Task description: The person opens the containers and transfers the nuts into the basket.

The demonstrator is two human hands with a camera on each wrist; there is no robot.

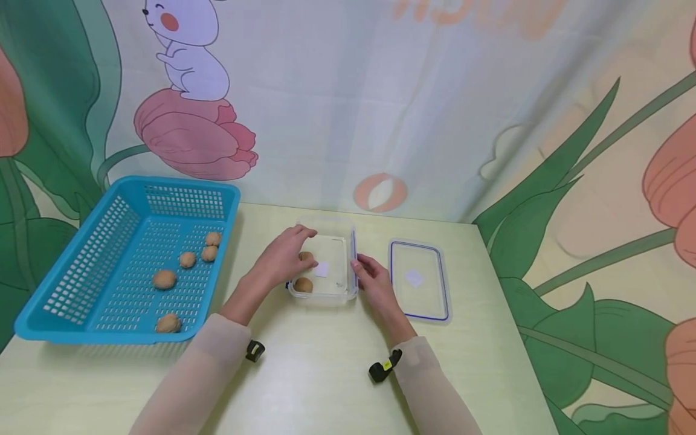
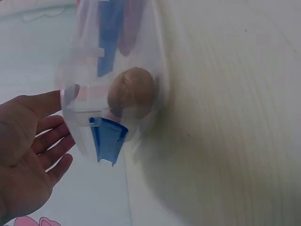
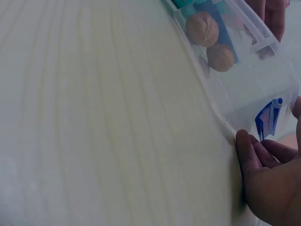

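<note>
A clear plastic food container point(image 1: 331, 297) stands on the table with walnuts point(image 1: 303, 284) along its left side. Two walnuts point(image 3: 202, 29) show through its wall in the right wrist view. Over the container's left rim reaches my left hand point(image 1: 285, 254), its fingers apart and relaxed, with nothing visible between them. In the left wrist view its thumb lies by the rim, near a blue latch point(image 2: 109, 140). My right hand point(image 1: 376, 284) holds the container's right side, thumb at the rim and fingers outside, beside another blue latch point(image 3: 269, 117).
A blue plastic basket point(image 1: 109, 335) at the left holds several walnuts point(image 1: 164, 279). To the right of the container lies a clear lid point(image 1: 429, 296) with a blue seal and a small pale label. A printed curtain point(image 1: 326, 121) hangs behind the table.
</note>
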